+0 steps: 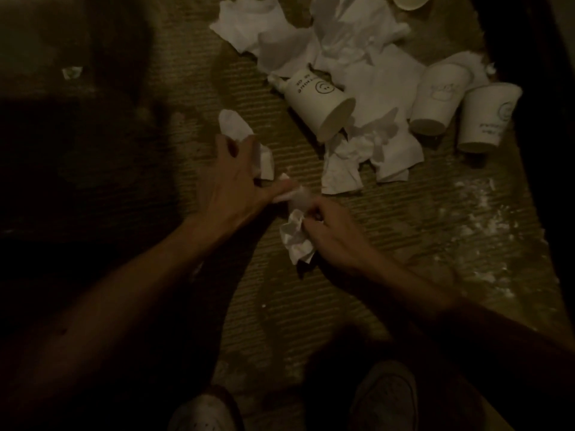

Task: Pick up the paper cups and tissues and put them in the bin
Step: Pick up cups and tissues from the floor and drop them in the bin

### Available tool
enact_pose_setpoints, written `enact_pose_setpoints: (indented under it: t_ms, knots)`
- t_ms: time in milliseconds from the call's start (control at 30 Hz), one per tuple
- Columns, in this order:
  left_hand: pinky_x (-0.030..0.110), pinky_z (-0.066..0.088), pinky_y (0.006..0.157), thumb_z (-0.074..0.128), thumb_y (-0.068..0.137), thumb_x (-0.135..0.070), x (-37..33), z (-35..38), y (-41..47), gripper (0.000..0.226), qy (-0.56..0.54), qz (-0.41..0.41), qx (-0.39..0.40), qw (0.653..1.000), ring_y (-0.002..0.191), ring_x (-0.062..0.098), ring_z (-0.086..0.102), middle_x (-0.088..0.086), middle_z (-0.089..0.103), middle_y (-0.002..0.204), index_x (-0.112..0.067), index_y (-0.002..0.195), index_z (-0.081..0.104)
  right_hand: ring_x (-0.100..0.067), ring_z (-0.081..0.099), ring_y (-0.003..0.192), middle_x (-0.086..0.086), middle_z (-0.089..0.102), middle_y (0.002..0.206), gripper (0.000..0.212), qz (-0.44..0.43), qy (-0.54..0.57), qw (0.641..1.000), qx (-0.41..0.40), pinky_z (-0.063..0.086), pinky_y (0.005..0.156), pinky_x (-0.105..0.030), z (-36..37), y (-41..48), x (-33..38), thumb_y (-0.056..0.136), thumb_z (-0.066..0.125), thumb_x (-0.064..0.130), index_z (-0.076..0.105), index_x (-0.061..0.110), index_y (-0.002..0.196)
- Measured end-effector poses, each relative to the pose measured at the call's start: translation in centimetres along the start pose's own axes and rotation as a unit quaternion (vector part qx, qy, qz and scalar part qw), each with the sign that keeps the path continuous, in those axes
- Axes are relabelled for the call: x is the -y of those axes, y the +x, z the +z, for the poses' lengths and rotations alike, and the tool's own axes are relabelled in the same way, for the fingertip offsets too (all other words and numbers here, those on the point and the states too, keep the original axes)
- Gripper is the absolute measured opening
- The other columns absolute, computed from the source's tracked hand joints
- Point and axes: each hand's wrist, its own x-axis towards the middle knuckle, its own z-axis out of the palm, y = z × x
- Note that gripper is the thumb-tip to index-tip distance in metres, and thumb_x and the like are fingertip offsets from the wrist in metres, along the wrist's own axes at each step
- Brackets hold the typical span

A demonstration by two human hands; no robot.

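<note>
White tissues [351, 54] lie in a heap on the dim floor ahead of me, mixed with white paper cups. One cup [317, 104] lies on its side in the middle, and two more cups [438, 98] [485, 116] lie at the right. My left hand [236, 178] is closed on a crumpled tissue [245, 141], its fingertip touching another scrap. My right hand [329, 234] grips a crumpled tissue [295, 241] just below it. No bin is in view.
A further cup rim [410, 1] shows at the top edge. White powdery marks [485, 219] spot the floor at the right. My two shoes [385, 396] are at the bottom. A dark edge [541, 88] borders the right side; the left is in deep shadow.
</note>
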Motion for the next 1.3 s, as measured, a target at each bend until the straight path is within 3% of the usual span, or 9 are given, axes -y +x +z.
enact_pose_setpoints:
  t_ms: [167, 267, 367, 533, 700, 833, 1000, 1200, 1300]
  knots:
    - [0.035, 0.038, 0.054, 0.056, 0.083, -0.047, 0.5, 1.7, -0.3, 0.052, 0.084, 0.149, -0.037, 0.985, 0.077, 0.036, 0.059, 0.02, 0.058, 0.104, -0.003, 0.109, 0.06, -0.009, 0.046, 0.067, 0.005, 0.05, 0.073, 0.015, 0.001, 0.009, 1.0, -0.017, 0.036, 0.061, -0.031, -1.2, -0.7, -0.5, 0.092, 0.051, 0.015, 0.047, 0.017, 0.077]
    - [0.04, 0.041, 0.054, 0.044, 0.082, -0.024, 0.9, 2.6, -0.5, 0.03, 0.031, 0.216, -0.065, 0.974, 0.065, 0.036, 0.057, 0.02, 0.061, 0.08, -0.001, 0.085, 0.063, -0.01, 0.047, 0.067, 0.003, 0.052, 0.073, 0.014, 0.011, 0.018, 1.0, -0.022, 0.038, 0.063, -0.032, -1.7, -0.3, -0.8, 0.091, 0.053, 0.016, 0.05, 0.017, 0.078]
    - [0.035, 0.035, 0.056, 0.067, 0.08, -0.011, 1.2, 2.6, -0.4, 0.012, 0.021, 0.215, -0.067, 0.974, 0.065, 0.033, 0.055, 0.019, 0.057, 0.075, -0.002, 0.077, 0.059, -0.01, 0.045, 0.065, 0.004, 0.05, 0.07, 0.016, 0.017, 0.049, 0.998, -0.03, 0.038, 0.064, -0.032, -1.9, 0.2, -0.7, 0.092, 0.053, 0.015, 0.051, 0.018, 0.076]
    - [0.04, 0.045, 0.069, 0.064, 0.09, -0.019, 1.5, 1.6, -0.5, 0.022, 0.01, 0.154, -0.163, 0.975, 0.09, 0.038, 0.055, 0.023, 0.057, 0.101, 0.0, 0.081, 0.061, -0.006, 0.044, 0.06, 0.005, 0.05, 0.067, 0.017, 0.02, 0.064, 0.997, -0.044, 0.036, 0.058, -0.026, -2.1, 0.8, -0.6, 0.091, 0.052, 0.01, 0.051, 0.015, 0.075]
    - [0.052, 0.044, 0.097, 0.047, 0.092, -0.022, 2.2, 1.4, 1.5, 0.034, 0.02, 0.238, -0.062, 0.969, 0.12, 0.04, 0.05, 0.028, 0.056, 0.128, 0.005, 0.107, 0.06, -0.01, 0.045, 0.063, 0.002, 0.047, 0.068, 0.027, 0.039, 0.075, 0.995, -0.062, 0.036, 0.058, -0.028, -2.6, 1.4, -0.2, 0.091, 0.05, 0.004, 0.047, 0.017, 0.068]
    - [0.046, 0.051, 0.066, 0.053, 0.093, -0.016, 2.0, 1.3, 1.4, 0.018, -0.056, 0.194, -0.096, 0.975, 0.082, 0.033, 0.061, 0.018, 0.065, 0.093, 0.0, 0.095, 0.061, -0.014, 0.046, 0.067, 0.0, 0.049, 0.068, 0.029, 0.061, 0.104, 0.99, -0.074, 0.036, 0.061, -0.029, -3.1, 1.6, -0.3, 0.091, 0.049, 0.002, 0.048, 0.016, 0.066]
    - [0.009, 0.032, 0.068, 0.06, 0.093, -0.007, 0.7, 1.1, 1.0, 0.014, -0.114, 0.171, -0.139, 0.969, 0.084, 0.018, 0.059, 0.016, 0.067, 0.099, -0.001, 0.106, 0.064, -0.022, 0.059, 0.077, -0.008, 0.062, 0.081, 0.012, 0.092, 0.142, 0.982, -0.086, 0.047, 0.069, -0.033, -3.2, 2.3, -0.7, 0.088, 0.049, 0.009, 0.058, 0.007, 0.081]
    - [0.024, 0.028, 0.059, 0.046, 0.09, -0.012, -1.7, 0.2, 0.1, 0.026, -0.231, 0.069, -0.099, 0.965, 0.068, 0.01, 0.044, 0.006, 0.055, 0.078, -0.006, 0.073, 0.064, -0.006, 0.052, 0.067, -0.008, 0.058, 0.077, 0.021, 0.087, 0.123, 0.983, -0.102, 0.04, 0.055, -0.01, -3.8, 2.9, 0.3, 0.092, 0.041, -0.005, 0.06, -0.014, 0.09]
    - [0.029, 0.033, 0.057, 0.047, 0.092, -0.033, -2.7, -0.2, 0.3, 0.044, -0.287, -0.015, -0.075, 0.955, 0.058, 0.012, 0.046, 0.001, 0.051, 0.06, -0.019, 0.051, 0.051, -0.008, 0.045, 0.08, -0.024, 0.061, 0.1, 0.031, 0.073, 0.106, 0.979, -0.161, 0.036, 0.062, -0.017, -5.0, 3.3, 1.0, 0.101, 0.031, -0.002, 0.061, -0.013, 0.099]
